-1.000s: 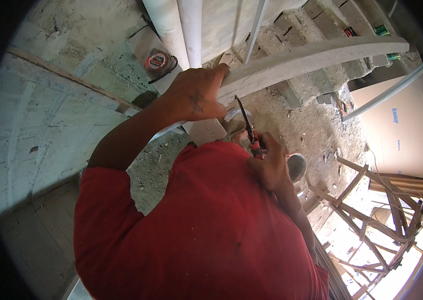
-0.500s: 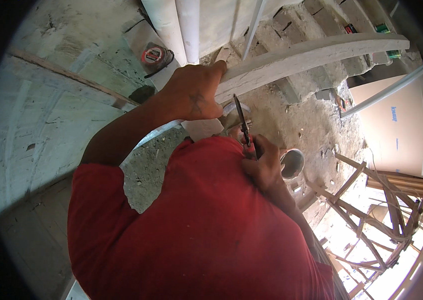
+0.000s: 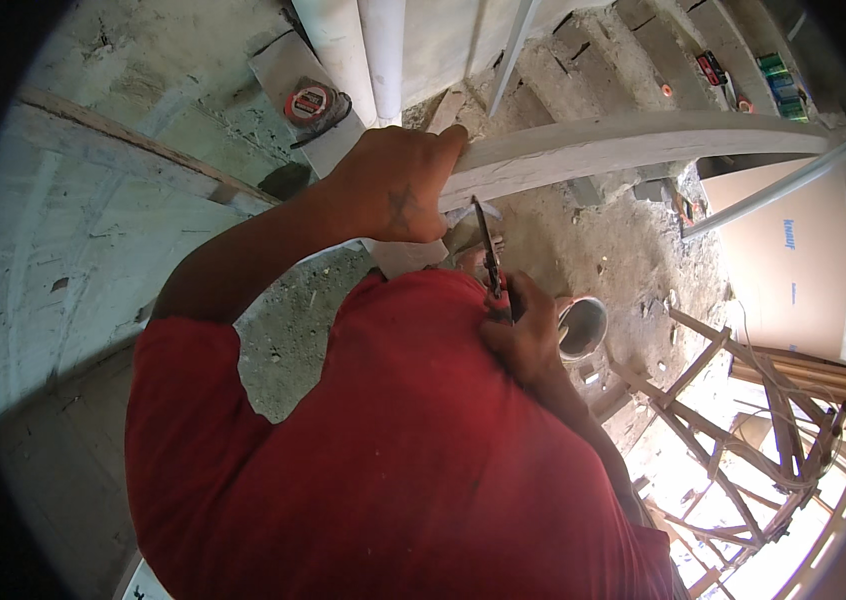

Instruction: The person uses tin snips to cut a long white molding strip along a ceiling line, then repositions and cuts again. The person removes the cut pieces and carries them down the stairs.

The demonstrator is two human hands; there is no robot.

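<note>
My left hand [image 3: 395, 185] is wrapped over the near end of a long whitish board strip [image 3: 603, 150], which reaches away to the right. My right hand [image 3: 523, 325], in front of my red shirt, is closed round a red-handled tool with a narrow blade [image 3: 488, 240]. Its dark blade points up, its tip close to the strip's lower edge beside my left hand; whether they touch I cannot tell. Below my left hand lies a pale flat piece [image 3: 408, 257], partly hidden by the shirt.
A red and black tape measure [image 3: 309, 105] rests on a ledge at the upper left, near two white pipes [image 3: 383, 60]. Rough steps [image 3: 593, 75] rise behind the strip. A bucket [image 3: 583, 328] stands to the right, with a wooden frame [image 3: 733, 430] and a large tan board [image 3: 783, 260] beyond.
The far right end of the board strip has dropped lower in view. My left hand has shifted slightly to the right; my right hand and the bladed tool have barely moved.
</note>
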